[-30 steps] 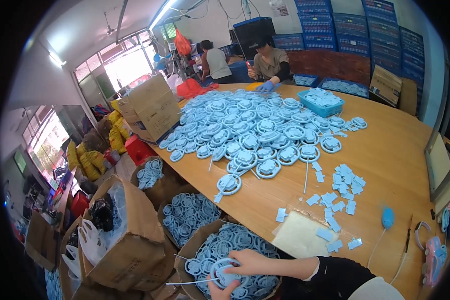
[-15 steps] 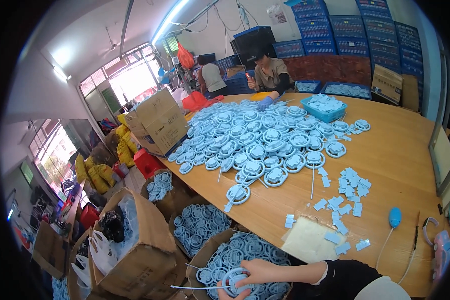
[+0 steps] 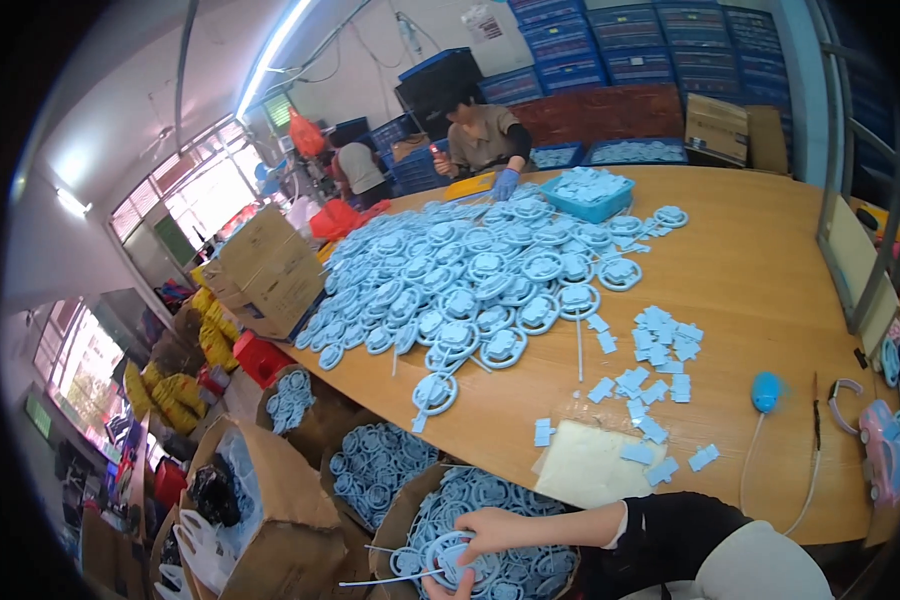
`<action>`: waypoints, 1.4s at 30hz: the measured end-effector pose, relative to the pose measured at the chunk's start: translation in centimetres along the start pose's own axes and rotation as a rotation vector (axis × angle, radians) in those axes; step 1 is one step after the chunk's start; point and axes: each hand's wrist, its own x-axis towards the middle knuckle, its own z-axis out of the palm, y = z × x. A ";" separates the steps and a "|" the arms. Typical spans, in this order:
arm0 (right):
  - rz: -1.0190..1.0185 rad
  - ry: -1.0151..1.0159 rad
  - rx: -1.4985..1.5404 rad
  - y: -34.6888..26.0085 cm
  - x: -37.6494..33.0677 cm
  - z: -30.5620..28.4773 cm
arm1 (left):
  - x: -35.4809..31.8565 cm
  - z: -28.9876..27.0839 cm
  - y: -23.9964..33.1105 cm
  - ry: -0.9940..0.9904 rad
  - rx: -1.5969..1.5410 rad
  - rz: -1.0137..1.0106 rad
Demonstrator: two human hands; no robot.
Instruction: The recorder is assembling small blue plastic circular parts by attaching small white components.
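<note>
Low in view, both your hands grip one light-blue ring piece (image 3: 438,549) above an open carton (image 3: 398,525) of similar rings, your right hand (image 3: 487,531) pinching its upper right side and your left hand (image 3: 453,587), partly cut off by the lower edge, holding it from below. A thin pale stick (image 3: 385,581) points left from it. Beyond, a wooden table (image 3: 760,270) bears a large heap of rings (image 3: 450,265), with a co-worker's blue-gloved hand (image 3: 506,184) at its far side.
</note>
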 end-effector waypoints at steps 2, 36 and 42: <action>0.147 -0.142 0.139 -1.0 -0.5 -1.9 | 0.9 -1.0 -2.6 -0.046 0.019 0.053; 0.764 0.018 -0.933 6.1 -17.5 -17.0 | 1.0 -10.2 -39.1 -0.879 0.796 0.653; 0.367 0.387 -0.782 7.8 -19.8 -15.7 | 2.5 -9.0 -40.0 -0.907 0.758 0.516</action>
